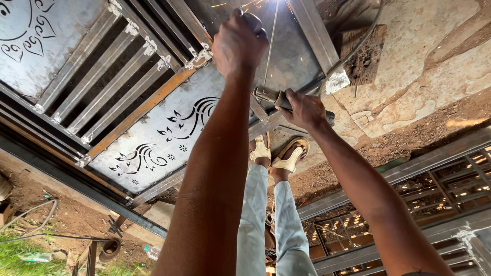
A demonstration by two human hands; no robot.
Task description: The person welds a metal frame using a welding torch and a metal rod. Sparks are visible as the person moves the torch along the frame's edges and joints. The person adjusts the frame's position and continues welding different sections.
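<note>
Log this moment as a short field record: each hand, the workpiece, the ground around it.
left hand: gripping the tool's dark end near the sparks
right hand: closed around the tool handle
workpiece: metal gate lying flat, with bars and floral cut-out panels
feet: sandals beside the gate
ground: dirt and stone paving

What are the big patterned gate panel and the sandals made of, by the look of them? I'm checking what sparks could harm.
The grey gate panel with cut-out floral shapes: seemingly bare steel sheet, dull sheen, rust-orange frame bar, pale weld spots. The tan strapped sandals: probably leather or a synthetic like it; matte straps, hard to tell.
</note>
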